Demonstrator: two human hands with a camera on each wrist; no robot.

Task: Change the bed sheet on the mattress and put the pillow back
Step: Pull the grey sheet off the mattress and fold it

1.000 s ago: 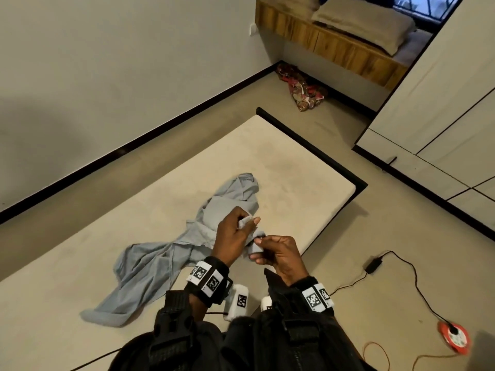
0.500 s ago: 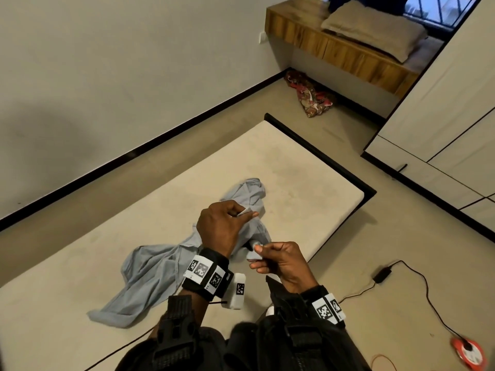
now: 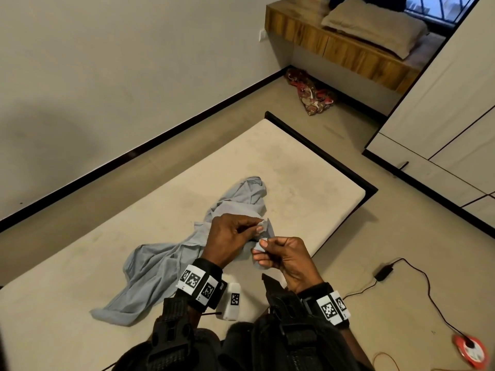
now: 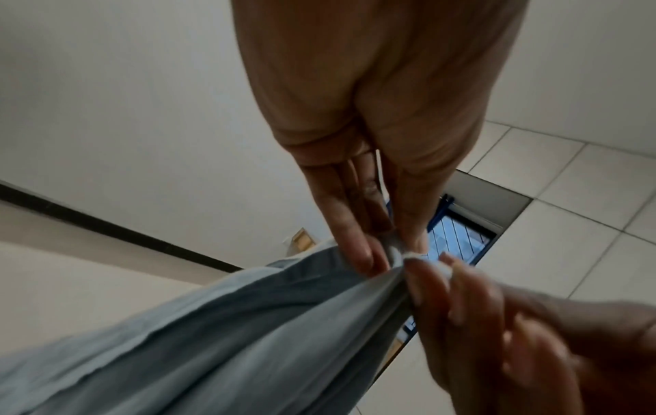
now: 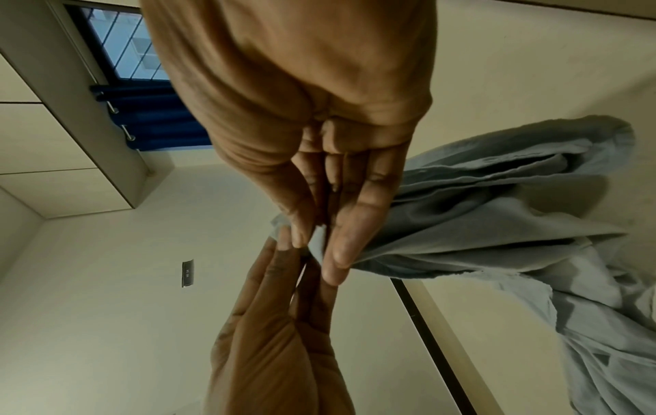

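Nearest the camera, the left hand and right hand are each pinching an edge of the grey-blue bed sheet between thumb and fingertips, hands nearly touching. Beyond, its crumpled remainder is trailing over the bare mattress. Far right, the pillow is lying on a wooden ledge.

No legible txt anywhere

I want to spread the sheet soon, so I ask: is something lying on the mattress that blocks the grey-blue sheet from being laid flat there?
Nothing visible blocks it. The mattress shows bare around the sheet, which both the left hand and right hand pinch.
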